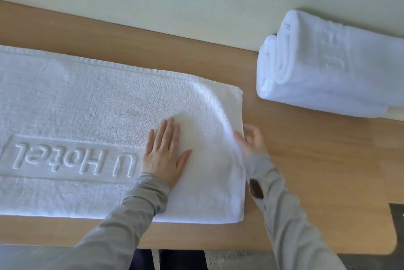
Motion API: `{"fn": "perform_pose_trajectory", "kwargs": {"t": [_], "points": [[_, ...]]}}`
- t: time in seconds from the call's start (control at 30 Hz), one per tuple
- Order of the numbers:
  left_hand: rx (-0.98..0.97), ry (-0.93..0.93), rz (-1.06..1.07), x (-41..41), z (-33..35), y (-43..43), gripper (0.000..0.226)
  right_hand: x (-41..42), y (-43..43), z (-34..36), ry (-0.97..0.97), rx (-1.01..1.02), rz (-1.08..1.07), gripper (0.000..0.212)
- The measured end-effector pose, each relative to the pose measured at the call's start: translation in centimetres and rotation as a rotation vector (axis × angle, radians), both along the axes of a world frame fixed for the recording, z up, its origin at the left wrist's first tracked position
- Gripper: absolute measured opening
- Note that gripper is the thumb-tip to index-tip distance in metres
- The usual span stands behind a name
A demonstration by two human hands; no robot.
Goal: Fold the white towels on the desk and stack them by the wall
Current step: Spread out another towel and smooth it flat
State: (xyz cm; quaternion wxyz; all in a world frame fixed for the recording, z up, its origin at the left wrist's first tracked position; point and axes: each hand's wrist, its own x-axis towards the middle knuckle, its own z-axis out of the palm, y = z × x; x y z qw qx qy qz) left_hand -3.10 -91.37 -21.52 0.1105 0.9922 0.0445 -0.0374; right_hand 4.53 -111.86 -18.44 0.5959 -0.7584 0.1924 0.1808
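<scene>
Pale wall (196, 7) runs along the far edge of the wooden surface (306, 171). A white towel (87, 105) lies flat under my hands and stretches away to the left until the frame cuts it off, so I cannot see its far end. Its raised lettering (72, 160) reads "U Hotel" upside down to me, and my left hand (162, 156) covers the right end of the border around it. That hand lies flat on the towel with the fingers straight and close together. My right hand (251, 140) is at the towel's right edge with the fingers loosely curled. It is blurred, and I cannot tell whether it pinches the cloth or only touches it. Beyond and to the right of that hand, the folded towels (328, 77) sit against the wall, their right side cut off. A dark shape (396, 215) at the right border is too cropped to make out.
</scene>
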Motion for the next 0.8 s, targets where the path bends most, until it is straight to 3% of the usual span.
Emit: {"fn": "perform_pose_trajectory", "kwargs": {"t": [0.17,0.27,0.43,0.57,0.73,0.8], "points": [[0.036,0.000,-0.002,2.4,-0.3,-0.9,0.071,9.2,3.3,-0.9,-0.161,-0.244,0.032,0.040],[0.050,-0.013,0.003,2.3,-0.6,-1.0,0.069,12.0,3.6,-1.5,-0.179,-0.530,0.042,0.029],[0.048,-0.018,0.018,2.4,-0.8,-1.0,0.068,12.1,3.0,-2.4,-0.338,-0.768,0.156,0.024],[0.049,-0.023,0.025,2.4,-1.0,-1.0,0.067,11.9,3.0,-2.7,-0.465,-0.862,0.184,0.020],[0.051,-0.050,0.031,2.4,-1.2,-1.0,0.066,11.9,2.8,-2.1,-0.447,-0.937,0.200,0.021],[0.052,-0.052,0.037,2.5,-1.2,-1.0,0.066,10.9,3.2,-1.4,-0.564,-0.983,0.159,0.026]]}}
